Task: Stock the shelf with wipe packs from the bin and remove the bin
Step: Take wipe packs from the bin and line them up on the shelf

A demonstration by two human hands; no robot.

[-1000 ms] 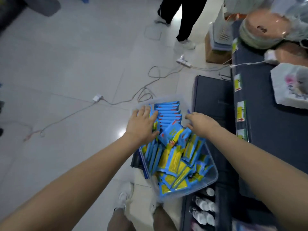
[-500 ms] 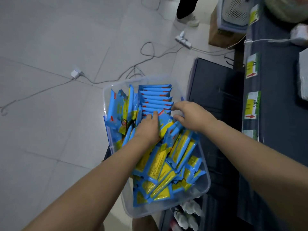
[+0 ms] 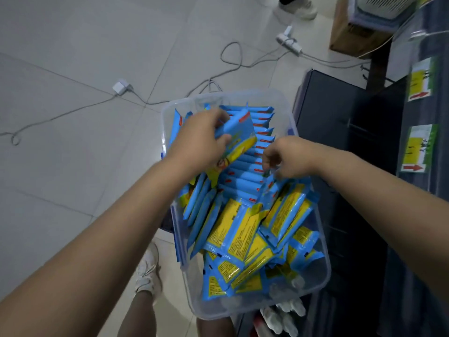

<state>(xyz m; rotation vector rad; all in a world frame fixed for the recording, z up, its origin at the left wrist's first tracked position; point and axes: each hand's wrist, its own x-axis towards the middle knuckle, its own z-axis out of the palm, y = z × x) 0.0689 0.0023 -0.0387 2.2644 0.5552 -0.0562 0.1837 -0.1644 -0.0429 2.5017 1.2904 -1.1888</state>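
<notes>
Head view down into a clear plastic bin [image 3: 243, 310], just beside a dark shelf unit [image 3: 340, 142] on its right. Nearly full of blue-and-yellow wipe packs [image 3: 243, 229]: a neat upright row from the far end down the middle, more standing on edge along the left wall, a loose heap across the near end.

Left hand [image 3: 199, 142] over the far left corner, fingers and thumb clamped round one lifted pack [image 3: 240, 132], raised above the row and tilted. Right hand [image 3: 286, 156] by the right wall, fingers curled down onto the pack tops. Pinching one or merely parting them: cannot tell.

Judged as barely begun. No wipe pack visible on any shelf level in view, and the bin far from empty, so no question yet of removing it. Left to do: carrying the packs across to the shelf, emptying the bin, then taking it away. Only shelf stock in sight: white bottles [image 3: 279, 319] on a lower level, below the bin's near right corner.

Pack faces blue with yellow panels of dense small print, too blurred to read. Red strip along each top seam. Possibly a cartoon figure on the lifted pack, with no legible brand. Shelf-edge tags [image 3: 418, 152] yellow and green, each with a red arrow pointing right, text unreadable.
</notes>
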